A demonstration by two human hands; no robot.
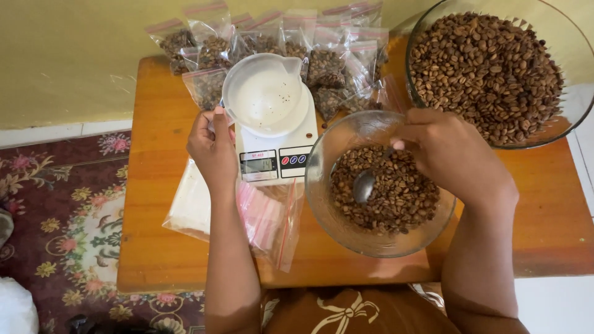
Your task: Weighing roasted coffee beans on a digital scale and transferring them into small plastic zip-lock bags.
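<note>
My right hand (451, 154) grips a metal spoon (365, 184) whose bowl dips into the roasted coffee beans in a small glass bowl (322, 204) at the table's front. My left hand (213, 145) holds the handle side of a white plastic measuring cup (263, 93), which sits on a white digital kitchen scale (275, 158). The cup looks almost empty, with a few dark specks inside.
A large glass bowl (575, 114) full of coffee beans stands at the back right. Several filled zip bags of beans (322, 62) lie behind the scale. A stack of empty zip bags (266, 222) lies on the low wooden table (154, 247). A patterned rug (62, 222) covers the floor to the left.
</note>
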